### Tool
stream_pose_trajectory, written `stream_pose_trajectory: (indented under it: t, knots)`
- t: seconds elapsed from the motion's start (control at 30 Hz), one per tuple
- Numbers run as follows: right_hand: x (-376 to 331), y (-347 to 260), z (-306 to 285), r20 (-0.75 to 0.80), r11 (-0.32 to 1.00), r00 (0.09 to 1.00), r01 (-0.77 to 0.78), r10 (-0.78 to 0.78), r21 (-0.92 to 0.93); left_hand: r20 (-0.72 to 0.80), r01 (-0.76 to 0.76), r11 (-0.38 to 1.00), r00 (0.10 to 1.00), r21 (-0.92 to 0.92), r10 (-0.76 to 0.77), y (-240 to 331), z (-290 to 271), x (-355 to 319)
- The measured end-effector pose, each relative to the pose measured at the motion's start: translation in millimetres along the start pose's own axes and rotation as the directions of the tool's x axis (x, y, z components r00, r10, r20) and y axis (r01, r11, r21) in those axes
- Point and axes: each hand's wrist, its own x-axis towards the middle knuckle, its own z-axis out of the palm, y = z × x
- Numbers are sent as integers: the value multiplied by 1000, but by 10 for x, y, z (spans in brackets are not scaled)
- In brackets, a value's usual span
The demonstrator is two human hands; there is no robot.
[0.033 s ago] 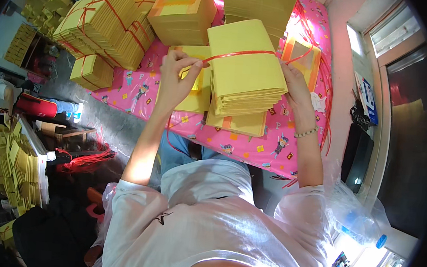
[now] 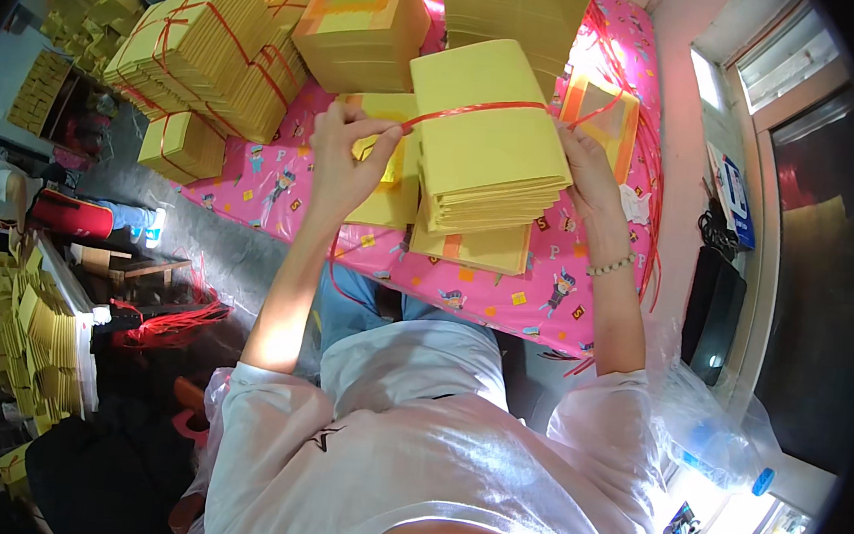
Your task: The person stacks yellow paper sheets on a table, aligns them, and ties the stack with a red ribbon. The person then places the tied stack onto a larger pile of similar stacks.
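Observation:
A stack of yellow paper sheets [image 2: 486, 156] lies in front of me, with a red plastic ribbon [image 2: 475, 108] running across its top. My left hand [image 2: 350, 156] pinches the ribbon just left of the stack; a loose end hangs below that hand. At the stack's right edge, my right hand [image 2: 587, 169] is closed on the ribbon's other side, its fingertips partly hidden by the sheets. More yellow sheets with an orange border [image 2: 474, 248] stick out from under the stack. Another bordered pile [image 2: 382, 203] sits partly behind my left hand.
Tied yellow bundles [image 2: 198, 48] crowd the far left of the pink patterned table [image 2: 293, 181]. Tall yellow stacks [image 2: 360, 36] stand behind. Loose red ribbons [image 2: 648, 199] hang along the right side, near the wall. Another person [image 2: 12, 189] is at the far left, beside yellow piles [image 2: 35, 337].

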Motion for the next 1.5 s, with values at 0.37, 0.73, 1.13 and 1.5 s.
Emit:
stream_pose_trajectory:
  t: [0.37,0.73,1.13,1.5]
  knots:
    - [104,92,-69,58,989,996,-79,72,127,620,730,358,684,-583,-386,85,-131,69]
    - [181,201,-93,34,966,985,-174,171,192,578,597,-158,622,-786,-527,-29,342,-208]
    - [51,271,6,30,993,996,-92,90,70,-144,283,748,882,-600,-449,87,414,-234]
    - [54,267,23,11,992,993,-117,116,56,-208,129,853,941,-506,-267,-11,382,-368]
